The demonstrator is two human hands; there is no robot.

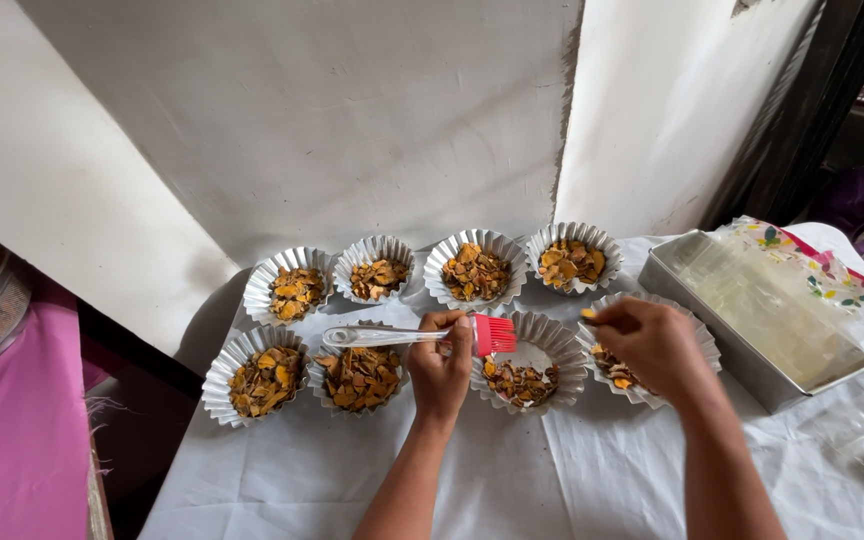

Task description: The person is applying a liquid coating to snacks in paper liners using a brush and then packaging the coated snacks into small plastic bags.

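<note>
Pastry brush (407,336) with red bristles and clear handle, lying crosswise in the closed left hand (441,367) over the front row of fluted foil cups, bristles above the third front cup (530,362), partly filled with orange-brown flakes. Right hand (652,345) curled over the fourth front cup (650,345), fingertips pinched on a small orange flake (589,313). Four more filled cups along the back edge of the white-clothed table (512,480), near the wall; metal tray (752,320) of clear sheets toward the right edge.

Flowered plastic packet (802,262) over tin (697,305)
</note>
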